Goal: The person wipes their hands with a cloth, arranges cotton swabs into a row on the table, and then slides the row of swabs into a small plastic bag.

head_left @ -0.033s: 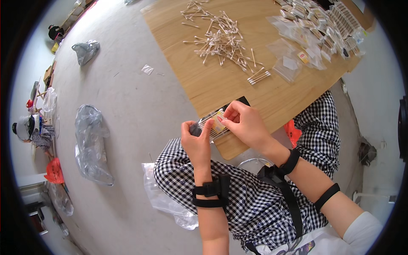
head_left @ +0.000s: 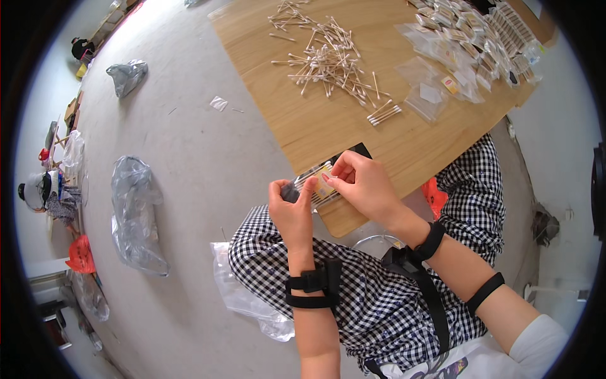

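Note:
Over the table's near corner, my left hand [head_left: 291, 207] holds a small clear packet of cotton swabs [head_left: 305, 179], its thumb on top and its fingers hidden beneath. A yellow label [head_left: 324, 187] lies across the swabs. My right hand [head_left: 366, 186] is closed in a pinch at the packet's right edge, beside the label; what exactly is between its fingertips is hidden. A flat black object [head_left: 362, 150] shows behind the right fingers. A dark grey piece [head_left: 290, 192] sits by the left thumb and index finger.
Loose cotton swabs [head_left: 331, 66] are heaped on the wooden table [head_left: 271, 95]. A small row of swabs [head_left: 384, 114] lies nearer. Clear bags [head_left: 426, 95] and many filled packets [head_left: 486, 38] cover the far right. Plastic bags [head_left: 136, 215] lie on the floor at left.

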Motion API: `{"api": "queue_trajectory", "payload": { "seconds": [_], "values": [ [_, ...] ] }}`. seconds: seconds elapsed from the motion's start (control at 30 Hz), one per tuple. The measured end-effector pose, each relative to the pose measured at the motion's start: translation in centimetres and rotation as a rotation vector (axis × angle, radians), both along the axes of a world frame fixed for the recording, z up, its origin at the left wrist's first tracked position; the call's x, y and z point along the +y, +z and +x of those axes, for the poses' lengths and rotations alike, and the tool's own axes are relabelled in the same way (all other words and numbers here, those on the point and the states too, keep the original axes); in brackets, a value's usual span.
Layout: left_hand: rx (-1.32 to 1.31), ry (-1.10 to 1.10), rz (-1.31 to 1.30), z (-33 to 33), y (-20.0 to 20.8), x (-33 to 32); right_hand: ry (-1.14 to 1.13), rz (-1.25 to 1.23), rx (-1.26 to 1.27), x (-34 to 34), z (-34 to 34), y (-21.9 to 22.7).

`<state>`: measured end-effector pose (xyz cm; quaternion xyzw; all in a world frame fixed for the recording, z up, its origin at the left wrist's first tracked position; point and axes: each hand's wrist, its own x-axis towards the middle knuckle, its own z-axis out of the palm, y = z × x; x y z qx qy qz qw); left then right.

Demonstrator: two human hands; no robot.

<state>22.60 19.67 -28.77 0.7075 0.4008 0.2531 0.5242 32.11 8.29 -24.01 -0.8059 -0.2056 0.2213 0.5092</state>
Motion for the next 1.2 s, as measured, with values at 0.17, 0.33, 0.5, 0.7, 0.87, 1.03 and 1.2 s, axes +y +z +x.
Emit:
{"api": "queue_trajectory", "payload": {
  "seconds": [0.17, 0.33, 0.5, 0.7, 0.87, 1.03, 1.2],
  "values": [
    [-0.050, 0.011, 0.024, 0.2, -0.4, -0.1, 0.002, -0.083, -0.021, -0.1, -0.5, 0.2],
    [-0.061, 0.012, 0.065, 0.1, -0.6, 0.1, -0.053, -0.035, -0.079, 0.4, -1.1, -0.3],
    [-0.066, 0.009, 0.037, 0.1, -0.7, 0.0, -0.028, -0.083, -0.155, 0.4, -1.4, -0.6],
    [-0.049, -0.003, 0.049, 0.1, -0.6, 0.2, 0.003, -0.095, -0.307, -0.3, -1.6, -0.5],
    [-0.053, 0.041, -0.002, 0.2, -0.3, 0.2, -0.156, 0.365, 0.054, -0.6, -0.8, -2.4],
    [-0.042, 0.046, -0.031, 0.2, -0.1, 0.0, -0.126, 0.592, 0.269, 0.7, -0.5, -2.8],
    [-0.045, 0.027, 0.029, 0.2, -0.3, 0.1, -0.122, 0.600, 0.258, 1.7, -2.5, -2.6]
  ]
}}
